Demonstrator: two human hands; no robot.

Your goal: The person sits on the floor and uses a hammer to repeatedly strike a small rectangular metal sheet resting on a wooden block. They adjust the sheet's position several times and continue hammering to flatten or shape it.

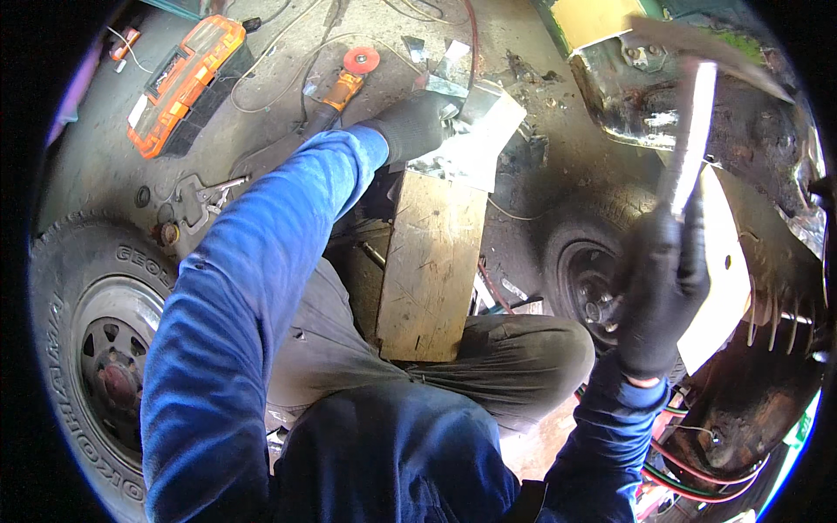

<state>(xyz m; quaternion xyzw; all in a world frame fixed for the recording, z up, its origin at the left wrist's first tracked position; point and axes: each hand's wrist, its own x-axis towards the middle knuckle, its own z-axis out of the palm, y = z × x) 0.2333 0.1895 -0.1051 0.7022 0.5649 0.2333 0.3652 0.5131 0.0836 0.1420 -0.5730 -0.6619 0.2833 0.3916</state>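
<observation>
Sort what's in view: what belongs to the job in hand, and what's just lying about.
Apparently part of the job:
Hammer, held up in the right hand
Shiny sheet, at the left hand
Wooden board, beneath the sheet

Apparently just lying about:
Grinder with a red disc
Orange-and-black toolbox
Clamp-like metal tool

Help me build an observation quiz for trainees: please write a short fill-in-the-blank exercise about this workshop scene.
1. The dark-headed hammer with a shiny pale handle is raised in the person's ____ black-gloved hand.
2. The other black-gloved hand touches shiny sheet metal at the far end of a long rectangular plank made of ____.
3. The orange-and-black angle grinder carries a round disc coloured ____.
4. The orange-and-black toolbox sits to the ____ of the grinder.

Missing words: right; wood; red; left.
</observation>
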